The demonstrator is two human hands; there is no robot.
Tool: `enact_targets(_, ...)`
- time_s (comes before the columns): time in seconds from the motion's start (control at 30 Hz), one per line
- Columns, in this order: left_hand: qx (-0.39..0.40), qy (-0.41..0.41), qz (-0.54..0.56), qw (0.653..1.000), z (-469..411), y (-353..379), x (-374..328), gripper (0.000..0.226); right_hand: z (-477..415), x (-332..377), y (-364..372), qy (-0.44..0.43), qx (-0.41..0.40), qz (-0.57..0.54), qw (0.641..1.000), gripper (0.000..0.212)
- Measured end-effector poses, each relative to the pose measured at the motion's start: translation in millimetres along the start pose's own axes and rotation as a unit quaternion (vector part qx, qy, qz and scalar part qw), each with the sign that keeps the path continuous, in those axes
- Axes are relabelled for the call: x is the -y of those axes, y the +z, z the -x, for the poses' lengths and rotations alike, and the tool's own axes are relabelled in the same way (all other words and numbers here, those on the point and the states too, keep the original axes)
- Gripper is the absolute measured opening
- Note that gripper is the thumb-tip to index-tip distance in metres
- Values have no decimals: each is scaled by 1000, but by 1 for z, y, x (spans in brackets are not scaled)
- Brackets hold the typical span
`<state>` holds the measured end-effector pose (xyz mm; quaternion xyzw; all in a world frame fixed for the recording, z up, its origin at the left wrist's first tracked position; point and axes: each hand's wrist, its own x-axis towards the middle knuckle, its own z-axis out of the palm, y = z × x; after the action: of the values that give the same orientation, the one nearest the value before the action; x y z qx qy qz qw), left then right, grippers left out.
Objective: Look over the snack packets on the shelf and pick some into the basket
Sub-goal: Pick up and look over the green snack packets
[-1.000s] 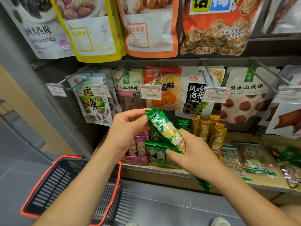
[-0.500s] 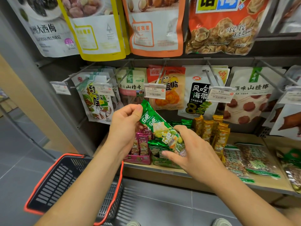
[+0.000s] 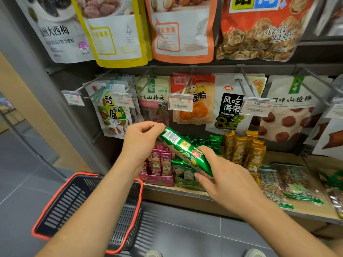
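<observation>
Nearest me, a black basket (image 3: pixel 128 219) with an orange rim sits low at my left, under my left forearm. Above it, my left hand (image 3: pixel 141 140) pinches the top end of a green foil snack packet (image 3: pixel 183 151). The fingers of my right hand (image 3: pixel 228 180) are curled round its lower end, before the shelf's (image 3: pixel 278 156) front edge. The packet is not over the basket, so a slack grip on slick foil could drop it to the floor. Just behind, the upright green packets (image 3: pixel 185 173) could get knocked over.
</observation>
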<state>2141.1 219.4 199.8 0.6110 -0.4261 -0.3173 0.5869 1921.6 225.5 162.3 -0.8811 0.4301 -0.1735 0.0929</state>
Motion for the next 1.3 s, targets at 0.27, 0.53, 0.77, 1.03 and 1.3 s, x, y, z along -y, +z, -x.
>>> enact_targets(0.27, -42, -27, 87, 995, -10, -4, 11, 21, -4, -6, -8, 33, 137, -349, 927, 58)
enact_targets(0.53, -34, -59, 141, 988, -9, 6, 16, 54, 2, 4, 1, 54, 6, -321, 946, 51)
enact_targets(0.77, -2, -137, 247, 959, 1, 19, 12, 49, 3, 12, 0, 41, -35, -277, 959, 47)
enact_targets(1.03, 171, -195, 234, 937, 32, 50, 25, 38, -8, 10, 2, 93, 38, -369, 924, 24)
enact_targets(1.3, 301, -140, 5, 943, 38, 47, 27, 30, -23, -6, -14, 198, 47, -487, 850, 27)
